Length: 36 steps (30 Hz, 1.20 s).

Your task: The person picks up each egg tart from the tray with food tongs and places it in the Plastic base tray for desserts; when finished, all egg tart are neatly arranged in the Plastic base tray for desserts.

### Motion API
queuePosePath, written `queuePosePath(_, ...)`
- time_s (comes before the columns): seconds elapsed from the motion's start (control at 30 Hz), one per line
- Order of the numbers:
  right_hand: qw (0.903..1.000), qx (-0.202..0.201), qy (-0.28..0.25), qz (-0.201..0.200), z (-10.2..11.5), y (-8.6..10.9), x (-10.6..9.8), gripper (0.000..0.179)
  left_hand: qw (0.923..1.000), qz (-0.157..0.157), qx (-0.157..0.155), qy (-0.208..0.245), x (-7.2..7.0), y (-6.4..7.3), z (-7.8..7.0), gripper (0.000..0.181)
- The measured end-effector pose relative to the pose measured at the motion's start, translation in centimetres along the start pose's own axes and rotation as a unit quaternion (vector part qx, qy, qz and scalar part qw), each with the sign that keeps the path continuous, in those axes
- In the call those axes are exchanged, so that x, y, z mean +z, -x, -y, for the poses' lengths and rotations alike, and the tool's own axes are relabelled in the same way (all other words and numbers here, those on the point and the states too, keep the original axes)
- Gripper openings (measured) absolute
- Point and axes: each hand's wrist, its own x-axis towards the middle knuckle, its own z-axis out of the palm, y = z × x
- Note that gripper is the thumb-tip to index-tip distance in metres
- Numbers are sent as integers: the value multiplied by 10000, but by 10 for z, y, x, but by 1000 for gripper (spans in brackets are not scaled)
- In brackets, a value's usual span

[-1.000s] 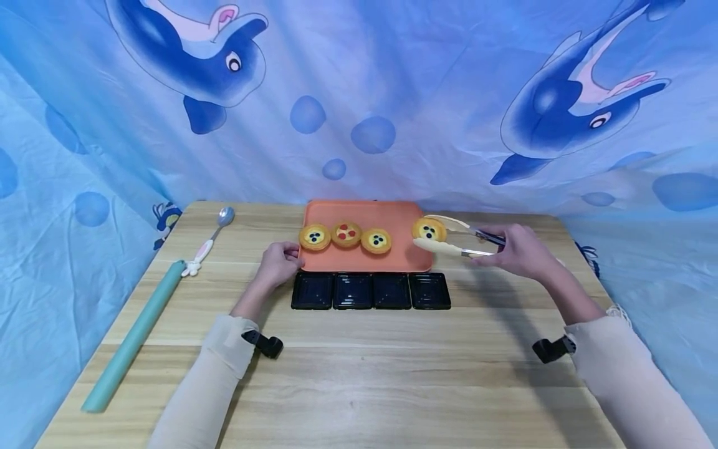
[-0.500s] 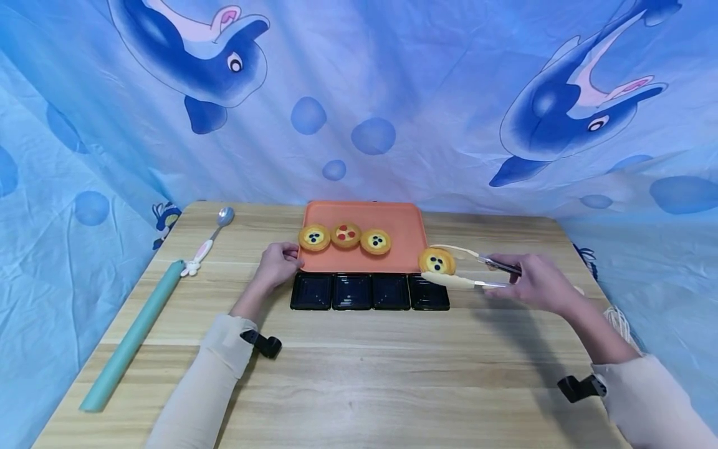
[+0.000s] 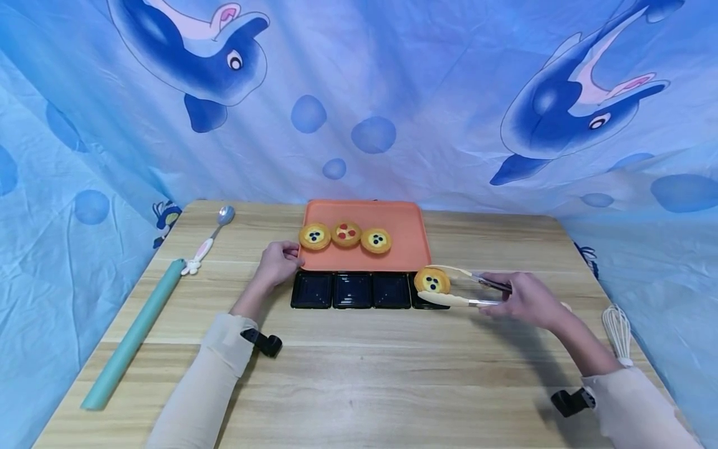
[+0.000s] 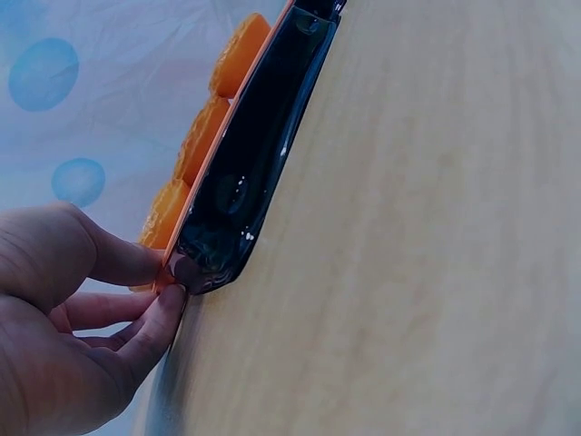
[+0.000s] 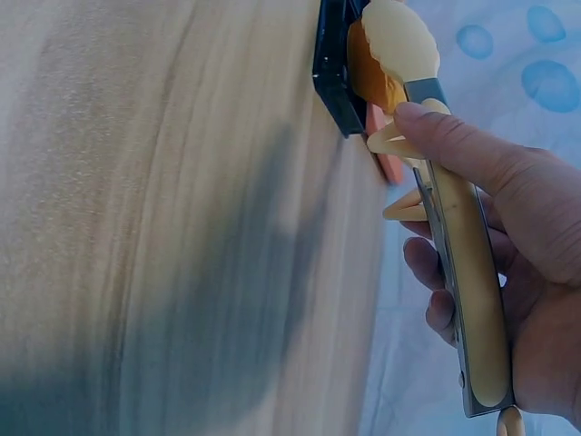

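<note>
1. A blue backdrop (image 3: 437, 81) with dolphins and bubbles is hanging behind everything.
2. A wood-grain table (image 3: 359, 368) is spreading out before it.
3. An orange tray (image 3: 404, 237) is lying flat at the table's far side, around its middle.
4. A row of four square black dishes (image 3: 352, 290) is lining up along the tray's near edge.
5. A teal roll (image 3: 137, 330) is lying aslant at the left of the table.
6. The right hand (image 3: 527, 298) is gripping a pair of tongs (image 5: 472, 291), its thumb pressing on one arm and its fingers curling round the other side.
7. The left hand (image 3: 278, 262) is pinching the tray at its near left corner, the thumb above and fingers below, just beside the leftmost dish.
8. A spoon (image 3: 203, 251) with a rabbit on its handle is lying just beyond the roll's far end.
9. A whisk (image 3: 617, 327) is lying near the right table edge, its handle disappearing behind the right sleeve (image 3: 634, 405).
10. The tongs are holding a berry-topped tart (image 3: 432, 280) at the rightmost dish; whether it is touching the bottom cannot be told.
11. Three more tarts (image 3: 346, 234) are sitting side by side on the tray's left half, the middle one showing red topping, the outer two dark berries.
</note>
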Motion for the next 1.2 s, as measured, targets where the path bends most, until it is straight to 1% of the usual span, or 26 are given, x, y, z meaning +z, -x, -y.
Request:
queuePosePath(0.27, 9999, -32, 99, 7, -2, 0, 5, 75, 10000, 29, -40, 22, 0, 1, -1, 40)
queuePosePath(0.4, 9999, -53, 124, -42, -2, 1, 3, 86, 10000, 44, 1, -17, 0, 1, -1, 41)
queuePosePath(0.5, 9998, -38, 36, -179, -1, 3, 0, 94, 10000, 27, 44, -50, 1, 0, 0, 40)
queuePosePath(0.6, 9994, -53, -34, -338, 0, 4, -3, 96, 10000, 0, 46, -62, 1, -1, 0, 40)
queuePosePath(0.7, 9989, -125, 29, -443, -1, 4, -6, 98, 10000, 4, 39, -55, 1, 0, 1, 40)
queuePosePath(0.83, 9984, -225, 82, -513, 0, 0, -9, 99, 10000, 9, 35, -32, 0, 0, 1, 40)
queuePosePath(1.0, 9980, -176, 191, -573, 8, -8, -15, 99, 10000, 13, 1, 0, 0, 1, 0, 39)
queuePosePath(1.2, 9977, -128, 407, -535, 24, -30, -19, 104, 10000, 36, -30, 34, 0, 0, 1, 39)
